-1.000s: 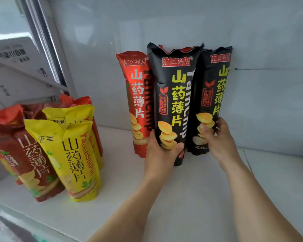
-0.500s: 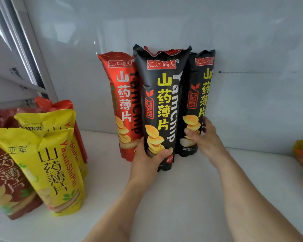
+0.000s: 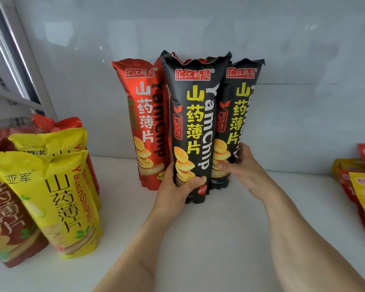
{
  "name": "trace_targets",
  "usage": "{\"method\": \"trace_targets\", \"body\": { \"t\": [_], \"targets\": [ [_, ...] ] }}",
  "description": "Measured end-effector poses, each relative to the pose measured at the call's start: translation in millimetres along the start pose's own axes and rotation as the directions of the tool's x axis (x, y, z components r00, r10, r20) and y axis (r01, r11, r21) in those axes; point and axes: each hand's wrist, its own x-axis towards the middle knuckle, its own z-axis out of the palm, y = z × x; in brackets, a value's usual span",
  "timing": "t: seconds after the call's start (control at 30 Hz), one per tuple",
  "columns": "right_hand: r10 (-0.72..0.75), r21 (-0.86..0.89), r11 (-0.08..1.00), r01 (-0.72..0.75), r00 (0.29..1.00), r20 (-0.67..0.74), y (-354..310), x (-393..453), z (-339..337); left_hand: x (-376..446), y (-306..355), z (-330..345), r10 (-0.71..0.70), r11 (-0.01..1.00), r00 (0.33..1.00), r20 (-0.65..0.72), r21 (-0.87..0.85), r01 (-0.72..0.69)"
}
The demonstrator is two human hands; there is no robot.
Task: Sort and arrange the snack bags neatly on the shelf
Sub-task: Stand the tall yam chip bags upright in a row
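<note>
Standing black bags (image 3: 195, 123) in hands (image 3: 173, 192)

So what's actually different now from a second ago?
Very little. The left hand holds the front black bag near its base and the right hand holds the rear black bag, just as before. The red bag beside them hasn't moved. Only the camera has turned right, showing more packets there.
</note>
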Motion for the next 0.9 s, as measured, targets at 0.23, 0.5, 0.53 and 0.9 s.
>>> {"method": "trace_targets", "body": {
  "t": [0.23, 0.5, 0.53, 0.9],
  "targets": [
    [-0.065, -0.049, 0.997, 0.058, 0.988, -0.14, 0.3, -18.6, -11.5, -6.8, 4.9, 4.4, -0.034, 0.997, 0.994, 0.107, -0.062, 0.041],
    [-0.1, -0.124, 0.988, 0.087, 0.99, -0.103, 2.7, -18.5, -37.9, -16.7, 6.9, 23.8, -0.042, 0.999, 0.988, 0.149, -0.012, 0.044],
    [-0.094, -0.114, 0.99, 0.085, 0.993, -0.075, 4.3, -16.9, -41.8, -16.5, 6.4, 26.7, -0.045, 0.999, 0.988, 0.145, -0.014, 0.048],
    [-0.076, -0.099, 0.992, 0.084, 0.994, 0.077, 13.5, -4.0, -65.0, -17.8, 5.5, 49.6, -0.056, 0.998, 0.995, 0.084, -0.007, 0.057]
  ]
}}
